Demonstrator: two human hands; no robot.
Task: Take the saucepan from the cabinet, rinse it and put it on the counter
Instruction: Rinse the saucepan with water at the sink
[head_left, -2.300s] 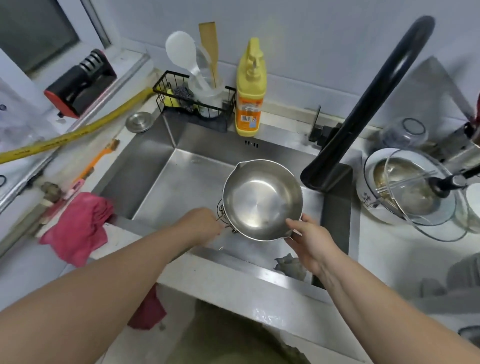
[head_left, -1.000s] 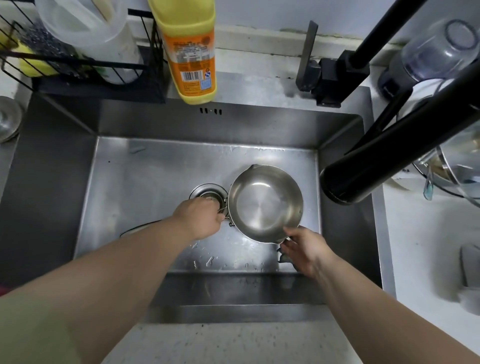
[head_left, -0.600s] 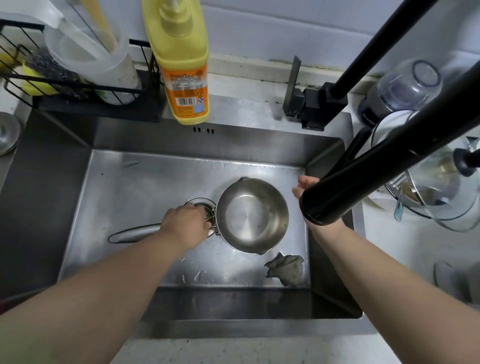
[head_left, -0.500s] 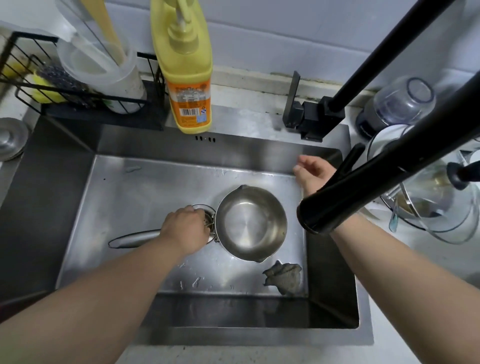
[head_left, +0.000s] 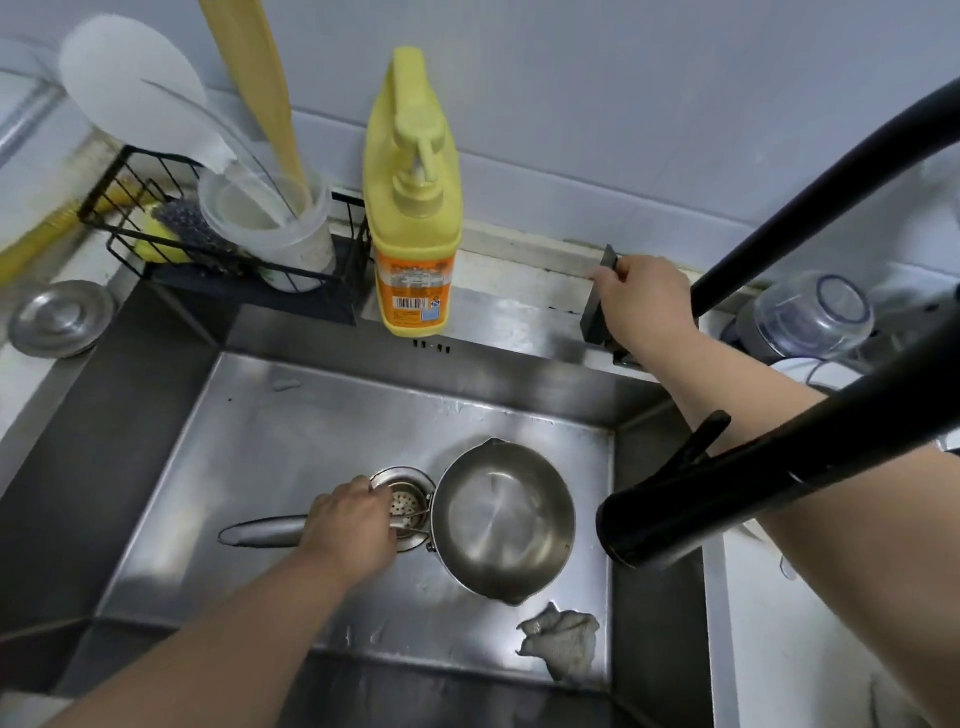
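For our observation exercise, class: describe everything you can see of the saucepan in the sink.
The saucepan is shiny stainless steel, round, empty, open side up, with pouring lips front and back. It sits in the sink beside the drain strainer, near the faucet spout. The left hand grips its long handle; no water runs.

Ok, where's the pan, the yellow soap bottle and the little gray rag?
saucepan (head_left: 506, 522), head view, on the shiny inside bottom.
yellow soap bottle (head_left: 414, 228), head view, on the yellow body below the pump.
gray rag (head_left: 561, 644), head view, on the crumpled middle, in the sink.
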